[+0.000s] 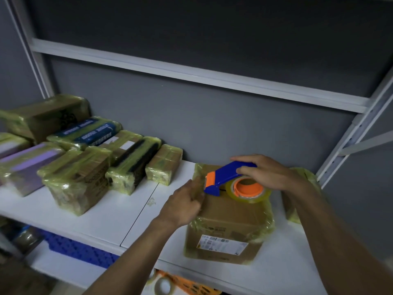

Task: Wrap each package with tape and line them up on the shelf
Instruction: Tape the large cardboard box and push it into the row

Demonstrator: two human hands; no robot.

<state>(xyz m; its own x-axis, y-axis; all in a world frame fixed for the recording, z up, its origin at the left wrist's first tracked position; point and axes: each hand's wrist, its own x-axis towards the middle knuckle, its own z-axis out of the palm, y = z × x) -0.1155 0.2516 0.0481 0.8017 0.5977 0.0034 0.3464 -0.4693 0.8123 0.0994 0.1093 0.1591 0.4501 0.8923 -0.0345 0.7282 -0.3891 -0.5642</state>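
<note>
A brown cardboard package point(229, 226) with a printed label stands on the white shelf point(119, 220), partly covered in yellowish tape. My right hand point(270, 173) grips a blue and orange tape dispenser point(231, 179) that lies on the package's top, its clear tape roll point(248, 191) toward me. My left hand point(185, 204) rests on the package's upper left edge, fingers curled against the tape at the dispenser's blade. Several taped packages point(80, 177) sit in rows on the shelf's left part.
Another taped package point(295, 209) stands right of my right forearm, mostly hidden. An upper shelf rail point(191, 75) crosses above. Below the shelf are a blue crate point(78, 250), an orange basket point(191, 286) and a tape roll point(163, 286).
</note>
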